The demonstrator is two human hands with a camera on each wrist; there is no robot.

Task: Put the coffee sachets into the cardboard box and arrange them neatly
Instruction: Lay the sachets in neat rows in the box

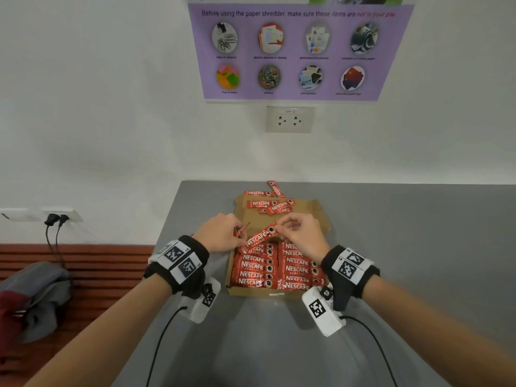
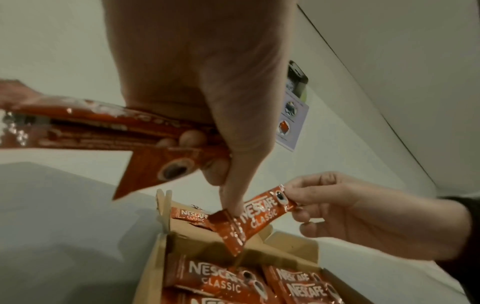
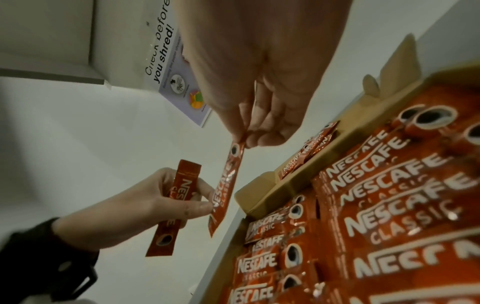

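On the left, the left hand [image 1: 216, 233] sits at the left wall of the cardboard box [image 1: 321, 219], its curled fingers keeping a spare sachet [image 3: 172, 207] tucked in the palm, seemingly held in reserve, while its forefinger reaches out to touch the lower end of the sachet being passed [image 1: 261, 237]. That sachet slants across the gap between the hands, over the far edge of the filled rows, label up. Steadying both ends probably lets it be squared to the rows before it goes down. To the right, the right hand [image 1: 303, 234] pinches its upper, cup-printed end between thumb and fingertips, the other fingers loosely curled. Below both hands, in the near part of the box, two columns of Nescafé Classic sachets [image 1: 279, 270] lie flat and parallel, overlapping like shingles, so the open space lies at the far side. There, a loose heap of sachets [image 1: 272, 205] lies crossed on the cardboard and the grey table [image 1: 418, 247] beyond, waiting to be sorted. The next placement likely wants the held sachet levelled and laid against the top row.
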